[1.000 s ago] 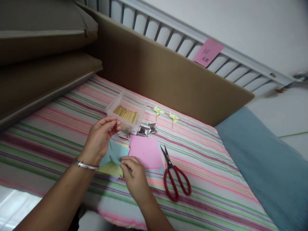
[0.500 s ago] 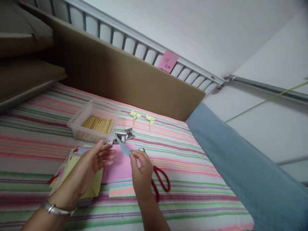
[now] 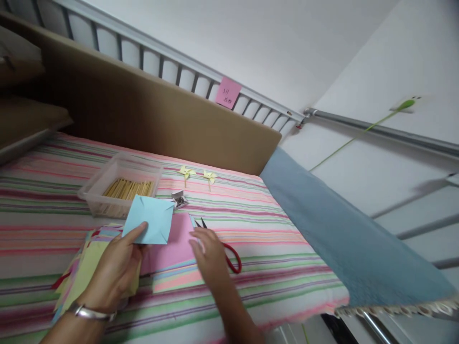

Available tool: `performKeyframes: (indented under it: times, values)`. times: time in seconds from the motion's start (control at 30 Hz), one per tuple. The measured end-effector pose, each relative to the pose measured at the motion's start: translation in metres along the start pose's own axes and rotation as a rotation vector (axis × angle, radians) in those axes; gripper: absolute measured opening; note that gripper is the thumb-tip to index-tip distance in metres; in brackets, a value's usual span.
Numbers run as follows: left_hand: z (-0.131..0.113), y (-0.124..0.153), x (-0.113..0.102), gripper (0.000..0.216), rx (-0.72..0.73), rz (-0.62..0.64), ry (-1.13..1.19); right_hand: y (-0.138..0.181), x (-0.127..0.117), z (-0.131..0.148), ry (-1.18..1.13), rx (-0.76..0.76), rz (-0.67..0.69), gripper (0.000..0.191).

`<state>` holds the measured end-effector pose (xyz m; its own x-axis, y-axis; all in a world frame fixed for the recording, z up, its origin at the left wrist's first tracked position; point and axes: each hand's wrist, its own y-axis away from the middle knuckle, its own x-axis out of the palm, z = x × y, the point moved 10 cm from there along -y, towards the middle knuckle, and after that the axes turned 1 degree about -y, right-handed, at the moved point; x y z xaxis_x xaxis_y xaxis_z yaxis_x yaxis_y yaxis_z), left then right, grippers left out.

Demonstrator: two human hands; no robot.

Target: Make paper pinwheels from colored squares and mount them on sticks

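Observation:
My left hand point(image 3: 115, 267) holds up a light blue square of paper point(image 3: 149, 220) by its lower edge, thumb pressed on it. My right hand point(image 3: 211, 258) reaches down over the red-handled scissors point(image 3: 229, 255), fingers blurred and covering part of the handles. Beneath both hands lies a stack of coloured paper with a pink sheet point(image 3: 171, 246) on top. More coloured sheets point(image 3: 81, 272) are fanned under my left wrist.
A clear plastic box of wooden sticks point(image 3: 120, 188) stands behind the paper. Small metal clips point(image 3: 178, 199) lie beside it. Two yellow paper pinwheels point(image 3: 197, 175) lie further back. A cardboard panel point(image 3: 150, 119) lines the rear; a blue cloth point(image 3: 340, 239) covers the right.
The blue paper passed from my right hand to my left and now faces flat toward me. My right hand dropped onto the scissors. The view swung further right.

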<state>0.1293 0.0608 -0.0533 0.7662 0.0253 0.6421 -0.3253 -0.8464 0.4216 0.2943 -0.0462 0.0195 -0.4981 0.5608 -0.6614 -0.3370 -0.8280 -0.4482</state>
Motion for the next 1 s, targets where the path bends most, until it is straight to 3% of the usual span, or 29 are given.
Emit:
performKeyframes:
  times: [0.07, 0.17, 0.3, 0.43, 0.53, 0.67, 0.73, 0.83, 1.0]
  values:
    - [-0.008, 0.003, 0.001, 0.024, 0.012, 0.014, 0.016, 0.015, -0.021, -0.043, 0.153, 0.130, -0.010, 0.021]
    - [-0.013, 0.005, 0.002, 0.023, 0.012, 0.067, 0.027, 0.050, -0.032, -0.092, 0.329, 0.229, 0.046, 0.030]
    - [-0.018, 0.005, -0.003, 0.020, 0.042, 0.077, -0.001, 0.075, -0.019, -0.101, 0.455, 0.156, 0.100, 0.039]
    - [-0.021, 0.004, -0.002, 0.017, 0.077, 0.105, -0.032, 0.067, -0.015, -0.097, 0.462, 0.219, 0.105, 0.041]
    - [-0.025, 0.004, -0.004, 0.018, 0.101, 0.102, -0.036, 0.069, -0.029, -0.099, 0.285, 0.310, 0.056, 0.046]
    - [-0.035, 0.007, -0.005, 0.020, 0.146, 0.098, -0.004, 0.105, -0.045, -0.122, -0.386, 0.664, -0.052, 0.056]
    - [-0.041, 0.008, -0.005, 0.022, 0.163, 0.094, 0.003, 0.113, -0.041, -0.109, -0.736, 0.697, -0.061, 0.060]
    - [-0.052, 0.007, -0.004, 0.022, 0.208, 0.099, -0.018, 0.098, -0.028, -0.059, -1.019, 0.573, 0.008, 0.056]
    - [-0.072, 0.002, -0.009, 0.025, 0.312, 0.072, -0.082, 0.058, 0.024, 0.015, -0.899, 0.480, 0.190, 0.055]
